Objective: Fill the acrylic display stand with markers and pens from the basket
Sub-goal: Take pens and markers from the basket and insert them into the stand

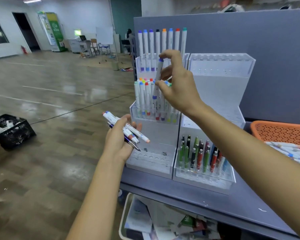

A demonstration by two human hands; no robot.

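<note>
A tiered acrylic display stand [152, 163] sits on a grey shelf. Its left half carries white markers in the top and middle rows, and its right half [220, 66] has coloured pens in the bottom row. My right hand [178, 85] pinches a white marker with purple caps [158, 78], held nearly upright over the middle row. My left hand [119, 139] grips a bundle of markers and pens [128, 130] in front of the stand's lower left tier. An orange basket [280, 130] with several white markers stands at the right.
A grey partition [267, 40] rises behind the stand. A white bin of papers [163, 222] sits under the shelf. A black crate [10, 130] stands on the shiny floor at left. Desks and a green fridge are far back.
</note>
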